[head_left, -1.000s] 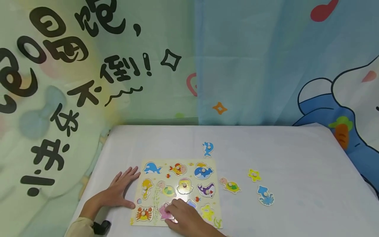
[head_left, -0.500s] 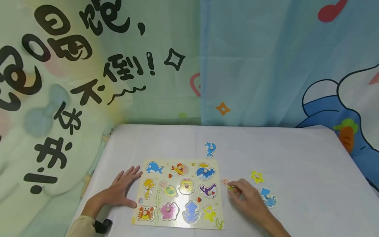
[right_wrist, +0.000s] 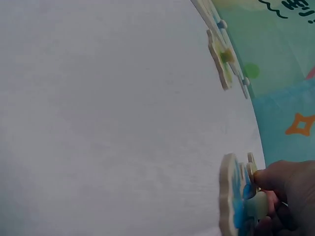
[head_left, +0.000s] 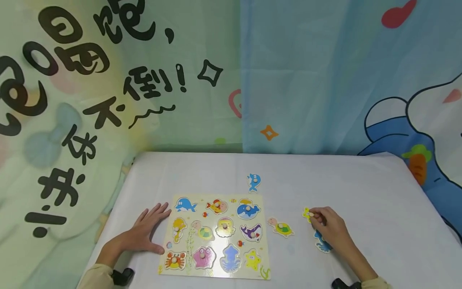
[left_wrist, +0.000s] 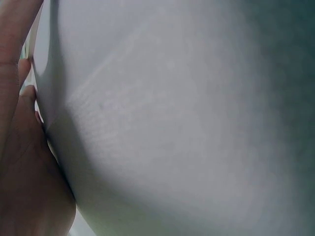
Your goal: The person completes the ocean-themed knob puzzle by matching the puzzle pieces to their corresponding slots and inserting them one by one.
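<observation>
Yellow and star-shaped, the small loose star piece (head_left: 306, 214) lies on the white table (head_left: 390, 224), right of the puzzle board (head_left: 216, 273) and well apart from it. The right hand (head_left: 333, 229) reaches in from the near right, its thumb and forefinger pinching the star's pale knob. The fingertips cover the star's right side; its left points show clear of them. The other fingers curl inward, partly hidden behind the palm.

Just nearer than the star, under the edge of the same hand, lies the blue octopus piece (head_left: 322, 244), partly covered; in the right wrist view it stands in front of the fingers (right_wrist: 278, 174), with its knob close beside them. The turtle piece (head_left: 283, 228) sits between the board and the right hand, just beside the board's right edge. A blue fish piece (head_left: 254, 181) lies beyond the board's far edge, toward its right end.

On the left, the left hand (head_left: 146, 230) rests with fingers and thumb spread apart, their tips at the board's left edge; the left wrist view shows only part of it. On the board, the pink piece (head_left: 204, 257) sits near the middle of the near row, with the crab piece (head_left: 175, 261) to its left.
</observation>
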A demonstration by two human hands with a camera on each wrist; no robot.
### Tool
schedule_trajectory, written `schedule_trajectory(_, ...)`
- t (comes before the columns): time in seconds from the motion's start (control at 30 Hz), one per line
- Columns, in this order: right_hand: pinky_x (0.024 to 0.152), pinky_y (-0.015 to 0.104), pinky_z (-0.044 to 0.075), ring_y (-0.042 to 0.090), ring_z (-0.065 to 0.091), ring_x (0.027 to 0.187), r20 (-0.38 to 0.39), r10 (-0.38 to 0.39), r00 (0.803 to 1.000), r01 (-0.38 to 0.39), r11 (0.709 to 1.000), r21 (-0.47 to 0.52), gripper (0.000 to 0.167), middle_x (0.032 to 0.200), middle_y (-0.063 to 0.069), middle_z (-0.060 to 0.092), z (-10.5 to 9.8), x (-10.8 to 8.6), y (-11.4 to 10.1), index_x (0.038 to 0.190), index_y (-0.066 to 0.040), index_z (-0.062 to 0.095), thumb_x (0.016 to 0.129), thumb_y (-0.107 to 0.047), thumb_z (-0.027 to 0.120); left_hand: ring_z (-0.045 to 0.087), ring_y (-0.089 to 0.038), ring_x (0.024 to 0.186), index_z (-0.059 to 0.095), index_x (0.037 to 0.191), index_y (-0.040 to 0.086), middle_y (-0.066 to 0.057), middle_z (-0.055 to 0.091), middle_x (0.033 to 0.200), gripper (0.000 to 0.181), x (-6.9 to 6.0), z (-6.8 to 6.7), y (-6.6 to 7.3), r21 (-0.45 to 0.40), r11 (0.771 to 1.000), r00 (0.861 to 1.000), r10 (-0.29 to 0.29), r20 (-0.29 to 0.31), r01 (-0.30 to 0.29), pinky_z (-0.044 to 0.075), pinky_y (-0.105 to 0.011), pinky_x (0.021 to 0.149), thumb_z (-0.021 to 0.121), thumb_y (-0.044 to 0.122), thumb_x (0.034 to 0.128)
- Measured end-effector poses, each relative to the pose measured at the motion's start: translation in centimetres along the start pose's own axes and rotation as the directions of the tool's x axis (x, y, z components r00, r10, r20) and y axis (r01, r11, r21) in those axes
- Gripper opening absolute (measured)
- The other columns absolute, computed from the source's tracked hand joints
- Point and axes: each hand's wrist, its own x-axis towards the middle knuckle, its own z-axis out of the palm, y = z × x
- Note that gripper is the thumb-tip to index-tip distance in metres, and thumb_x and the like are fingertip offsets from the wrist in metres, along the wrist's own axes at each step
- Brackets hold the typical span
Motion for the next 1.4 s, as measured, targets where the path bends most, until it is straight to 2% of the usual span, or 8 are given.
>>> schedule_trajectory(0.47,0.061,0.017,0.046,0.004,0.046,0.075,0.013,0.009,1.0,-0.008,1.0,-0.029,0.017,0.086,0.004,0.058,-0.1,0.6,0.2,0.1,0.002,0.066,0.085,-0.005,0.069,0.009,-0.042,0.149,0.031,0.152,0.016,-0.014,0.017,0.163,0.115,-0.1,0.1,0.4,-0.013,1.0,1.0,-0.004,-0.008,0.004,0.002,-0.069,0.111,0.084,0.058,0.0589)
schedule_trajectory(0.6,0.06,0.016,0.045,0.001,0.046,0.074,-0.043,-0.055,0.998,0.055,0.998,-0.007,0.017,0.085,0.003,0.059,0.0,0.2,-1.0,0.098,0.002,0.067,0.082,0.0,0.071,0.01,-0.042,0.148,0.032,0.151,0.015,-0.015,0.018,0.163,0.115,-0.1,0.0,0.4,-0.021,1.0,1.0,-0.011,-0.012,0.011,0.001,-0.069,0.111,0.084,0.057,0.0584)
schedule_trajectory(0.77,0.056,0.015,0.042,-0.001,0.045,0.069,-0.08,-0.167,0.983,0.172,0.983,0.061,0.017,0.079,-0.003,0.057,0.7,-1.3,-4.6,0.09,-0.003,0.069,0.076,0.004,0.075,0.01,-0.042,0.148,0.032,0.151,0.015,-0.015,0.018,0.163,0.115,-0.1,0.0,0.4,-0.022,1.0,1.0,-0.012,-0.014,0.012,0.001,-0.069,0.111,0.084,0.057,0.0584)
schedule_trajectory(0.93,0.056,0.014,0.04,-0.005,0.043,0.068,-0.008,-0.182,0.983,0.182,0.979,0.092,0.021,0.076,-0.012,0.051,2.6,-3.6,-8.8,0.085,-0.011,0.068,0.073,0.002,0.077,0.01,-0.042,0.148,0.032,0.151,0.015,-0.015,0.019,0.162,0.115,-0.1,0.1,0.3,-0.027,1.0,1.0,-0.002,-0.017,0.002,0.001,-0.069,0.11,0.085,0.056,0.0583)
schedule_trajectory(1.07,0.061,0.013,0.04,-0.005,0.042,0.071,0.122,-0.095,0.988,0.085,0.993,0.084,0.019,0.078,-0.015,0.047,4.0,-5.3,-11.4,0.088,-0.015,0.067,0.076,-0.004,0.077,0.01,-0.043,0.148,0.032,0.151,0.016,-0.014,0.019,0.163,0.115,0.0,0.0,0.4,-0.021,1.0,1.0,-0.014,-0.017,0.014,0.001,-0.069,0.111,0.084,0.058,0.0585)
schedule_trajectory(1.2,0.063,0.012,0.041,-0.004,0.04,0.072,0.249,-0.033,0.968,0.02,0.998,0.054,0.014,0.079,-0.016,0.044,5.1,-6.5,-12.9,0.092,-0.017,0.066,0.082,-0.011,0.074,0.01,-0.044,0.148,0.032,0.151,0.016,-0.015,0.019,0.162,0.114,0.0,-0.1,0.5,-0.016,1.0,1.0,-0.01,-0.021,0.01,0.002,-0.07,0.111,0.083,0.059,0.059)
schedule_trajectory(1.3,0.063,0.012,0.042,-0.005,0.039,0.072,0.286,-0.059,0.956,0.049,0.998,0.043,0.011,0.078,-0.016,0.043,5.8,-6.9,-13.3,0.094,-0.017,0.065,0.085,-0.013,0.071,0.011,-0.043,0.147,0.033,0.151,0.014,-0.017,0.021,0.161,0.113,0.0,-0.1,0.5,-0.024,1.0,0.999,0.011,-0.038,-0.012,0.002,-0.07,0.109,0.083,0.058,0.059)
schedule_trajectory(1.4,0.062,0.012,0.042,-0.006,0.038,0.071,0.278,-0.118,0.953,0.112,0.993,0.04,0.012,0.077,-0.015,0.043,6.3,-7.3,-13.6,0.093,-0.016,0.066,0.084,-0.012,0.071,0.008,-0.037,0.15,0.033,0.151,0.015,-0.016,0.021,0.161,0.113,-0.1,0.1,0.3,-0.041,0.999,0.998,0.027,-0.051,-0.029,0.001,-0.067,0.111,0.083,0.058,0.0595)
